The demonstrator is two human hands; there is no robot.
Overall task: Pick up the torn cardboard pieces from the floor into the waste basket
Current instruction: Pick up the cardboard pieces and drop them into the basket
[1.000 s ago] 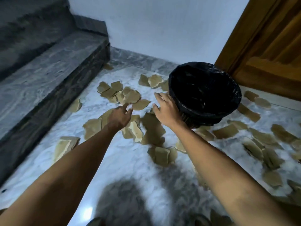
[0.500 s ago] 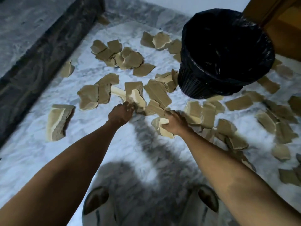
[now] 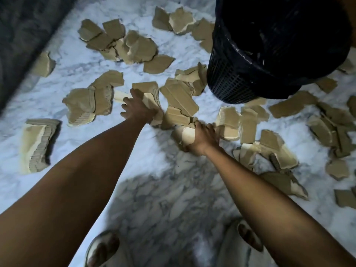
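Note:
Several torn brown cardboard pieces lie scattered over the white marble floor [image 3: 77, 151]. My left hand [image 3: 137, 107] is down among them, its fingers curled round a pale-edged cardboard piece [image 3: 149, 95]. My right hand [image 3: 202, 138] grips another torn cardboard piece [image 3: 185, 134] a little nearer to me. The black mesh waste basket [image 3: 231, 81], lined with a black bag, stands at the upper right, just beyond my right hand. A large creased piece [image 3: 180, 97] lies between the two hands.
A dark stone step [image 3: 21, 35] runs along the upper left. More cardboard pieces [image 3: 327, 130] lie to the right of the basket. A thick stack of scraps [image 3: 36, 145] sits at the left. My feet in sandals [image 3: 102, 249] stand at the bottom edge.
I have bent lower, so the floor looks closer. Both hands dropped from near the basket rim to the floor and closed on cardboard pieces.

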